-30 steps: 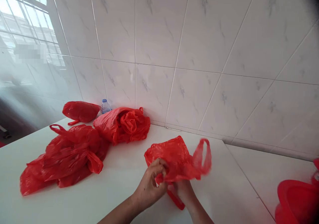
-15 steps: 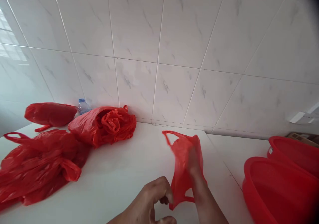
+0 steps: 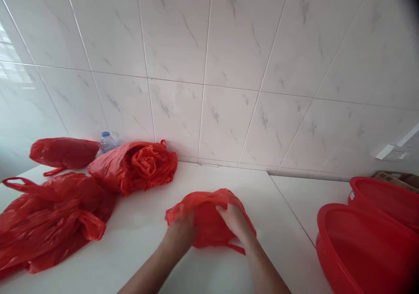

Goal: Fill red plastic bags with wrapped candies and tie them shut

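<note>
Thin red bag (image 3: pixel 209 226) partly spread, loose and untied, in the middle of the tabletop (image 3: pixel 140 237).
At left lies a crumpled red heap (image 3: pixel 55 215), beside a rolled red bundle (image 3: pixel 137 165), both well apart from the bag. Next, the left hand (image 3: pixel 183 226) is blurred at the bag's left part; I cannot tell whether it grips. The bag's long axis runs roughly left to right; a strap at its near right edge points toward the wearer. Spreading looks well along, though creases appear left to flatten. The right hand (image 3: pixel 231 217) touches the right part, thumb pointing left; its hidden fingers leave the grip unclear. Red basins (image 3: pixel 355 228) stand farthest right.
</note>
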Motion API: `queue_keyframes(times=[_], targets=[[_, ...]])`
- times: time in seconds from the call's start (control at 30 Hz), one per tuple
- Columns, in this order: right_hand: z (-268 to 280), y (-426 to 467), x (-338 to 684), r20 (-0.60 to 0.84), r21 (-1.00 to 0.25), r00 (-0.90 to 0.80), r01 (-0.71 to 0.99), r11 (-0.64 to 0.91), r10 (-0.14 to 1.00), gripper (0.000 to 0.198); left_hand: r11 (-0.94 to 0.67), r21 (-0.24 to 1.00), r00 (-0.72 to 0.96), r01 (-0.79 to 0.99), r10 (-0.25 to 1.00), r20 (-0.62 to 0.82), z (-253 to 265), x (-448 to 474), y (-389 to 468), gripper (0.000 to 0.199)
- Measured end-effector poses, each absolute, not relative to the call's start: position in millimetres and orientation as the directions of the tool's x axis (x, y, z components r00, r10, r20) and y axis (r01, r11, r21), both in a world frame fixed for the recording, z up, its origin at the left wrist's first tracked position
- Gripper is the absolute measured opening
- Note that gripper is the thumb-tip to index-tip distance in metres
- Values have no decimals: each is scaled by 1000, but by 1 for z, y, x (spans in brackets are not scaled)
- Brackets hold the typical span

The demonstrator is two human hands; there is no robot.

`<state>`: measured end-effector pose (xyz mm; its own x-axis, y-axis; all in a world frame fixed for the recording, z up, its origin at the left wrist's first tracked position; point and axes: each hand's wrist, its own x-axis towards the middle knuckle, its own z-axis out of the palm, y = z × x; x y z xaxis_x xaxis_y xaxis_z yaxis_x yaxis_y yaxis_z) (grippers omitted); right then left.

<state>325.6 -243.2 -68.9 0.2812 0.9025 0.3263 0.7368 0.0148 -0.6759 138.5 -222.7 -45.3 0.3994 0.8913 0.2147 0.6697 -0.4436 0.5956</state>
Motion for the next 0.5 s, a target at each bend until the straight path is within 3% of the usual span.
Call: queue_keyframes(times=[0.23, 0.37, 0.43, 0.5], targets=[[-66, -246, 348, 157, -612, 215, 787, -76, 964, 18, -363, 549, 388, 753, 919, 76, -47, 103, -211, 12], [-59, -250, 333, 97, -560, 128, 827, -52, 987, 24, -570, 539, 632, 621, 770, 87, -29, 118, -228, 31], [-54, -250, 325, 48, -545, 72, 838, -34, 996, 19, -713, 470, 741, 520, 650, 167, -24, 126, -228, 38], [-51, -250, 321, -4, -549, 23, 835, -21, 1000, 24, -772, 368, 735, 518, 622, 270, -26, 130, -217, 45]])
